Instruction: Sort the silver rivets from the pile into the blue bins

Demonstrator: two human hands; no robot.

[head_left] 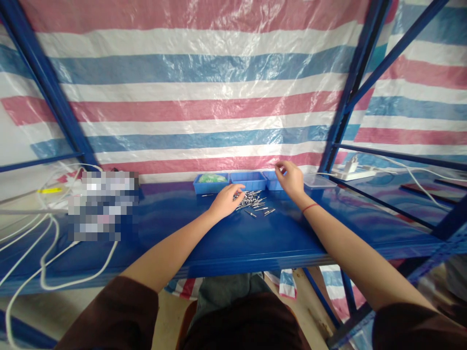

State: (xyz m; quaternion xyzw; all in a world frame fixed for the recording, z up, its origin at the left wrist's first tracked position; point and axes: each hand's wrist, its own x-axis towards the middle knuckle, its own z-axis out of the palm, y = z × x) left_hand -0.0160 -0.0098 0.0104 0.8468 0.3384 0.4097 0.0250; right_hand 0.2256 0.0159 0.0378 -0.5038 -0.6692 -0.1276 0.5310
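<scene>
Dozens of small, slim silvery metal pins [251,199] lie heaped on a glossy dark-blue bench [226,243], in front of a row of three blue plastic bins. Within the heap their long axes cross every which way. Of the loose ones on the near side, one slants from far left to near right, another from near left to far right, and one lies almost crosswise. They look shiny, with a thicker body and a thinner stem; finer detail is too small for me to make out.

The left hand [228,200] is at the heap's left edge, its fingers half curled, thumb and forefinger a little apart; whether they grip a pin I cannot tell. The right hand [292,177] is raised before the right-hand bin [271,186], thumb and forefinger bent toward each other, and I cannot tell what, if anything, is between them.

A pale-green translucent plastic bag [213,178] fills the left bin [211,188]; the middle bin [248,185] stands behind the heap. Red, white and blue striped plastic sheeting [204,68] hangs behind, between blue metal posts [47,78], and white cables [47,262] trail across the bench's left end.
</scene>
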